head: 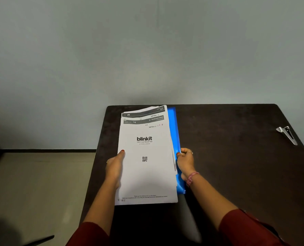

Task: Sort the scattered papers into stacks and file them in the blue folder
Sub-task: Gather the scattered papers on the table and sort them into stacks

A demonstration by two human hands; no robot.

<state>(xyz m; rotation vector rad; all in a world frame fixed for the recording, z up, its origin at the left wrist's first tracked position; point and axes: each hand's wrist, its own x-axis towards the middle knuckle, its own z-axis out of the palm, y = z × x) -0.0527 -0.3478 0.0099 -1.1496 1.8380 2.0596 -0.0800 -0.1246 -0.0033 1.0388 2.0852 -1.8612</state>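
Both hands clamp the fanned stack of white printed papers (145,162), left grip (114,166) and right grip (185,161) pinching it against the glossy blue plastic folder (173,121), and that loose fan could slide apart.

Dark red sleeves, red-painted nails, rings on both hands (114,167), pink thread bracelet (192,178) at right wrist.

The top sheet (145,167) of the paper stack reads "blinkit", beneath it "India's Last Minute App", with a QR code lower down. Handwritten near its far right corner: "SECTION 1", then what looks like "2B-3". Sheets behind (144,115) show "2B", "74", "Dexterous Hand", "#14".
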